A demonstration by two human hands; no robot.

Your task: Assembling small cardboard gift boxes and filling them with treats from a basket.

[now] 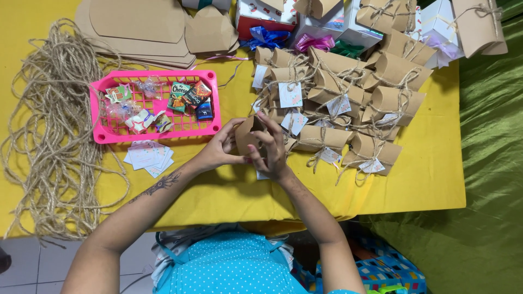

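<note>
A small brown kraft pillow box is held between both hands over the yellow table. My left hand grips its left side. My right hand presses its fingers on the box's open right end. Just right of the hands lies a heap of finished kraft pillow boxes, each tied with twine and carrying a small card tag. A pink plastic basket with snack packets and small candies stands to the left of the hands.
A tangle of jute twine covers the table's left side. Small cards lie in front of the basket. Flat kraft box blanks are stacked at the back left, white gift boxes with ribbons at the back. Green cloth lies to the right.
</note>
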